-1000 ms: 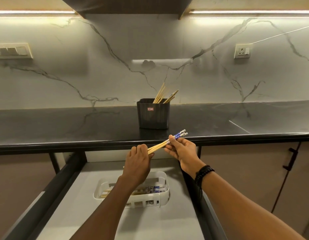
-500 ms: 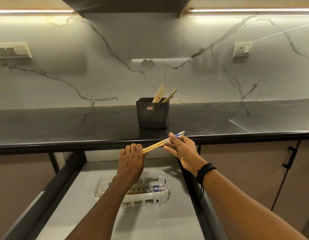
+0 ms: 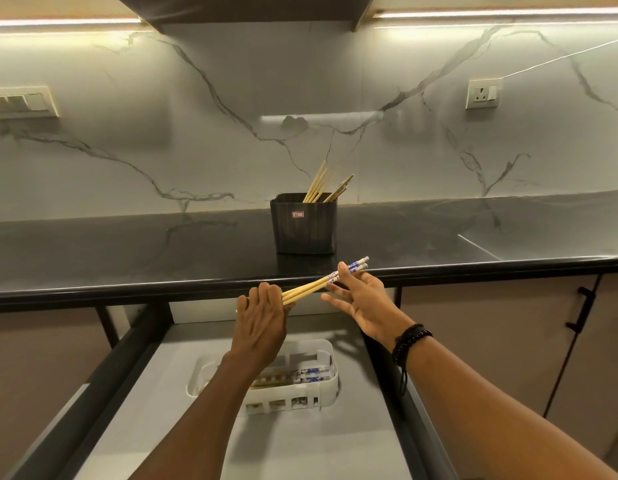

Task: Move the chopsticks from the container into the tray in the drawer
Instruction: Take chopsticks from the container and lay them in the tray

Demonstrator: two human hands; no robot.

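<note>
A pair of wooden chopsticks with blue-and-white patterned ends hangs over the open drawer, slanting up to the right. My left hand grips their plain ends, fingers curled over them. My right hand is spread with straight fingers; one fingertip touches the patterned ends. A dark square container stands on the black counter behind, with several chopsticks sticking out. Below my hands a white slotted tray lies in the drawer with patterned chopsticks in it, partly hidden by my left forearm.
The black counter runs across the view, its front edge just behind my hands. The open drawer has dark side rails and a grey floor. A cabinet handle is at the right. Wall sockets sit on the marble backsplash.
My right hand has let go of the patterned ends and spread its fingers. My left hand has shifted left and now carries the pair alone.
</note>
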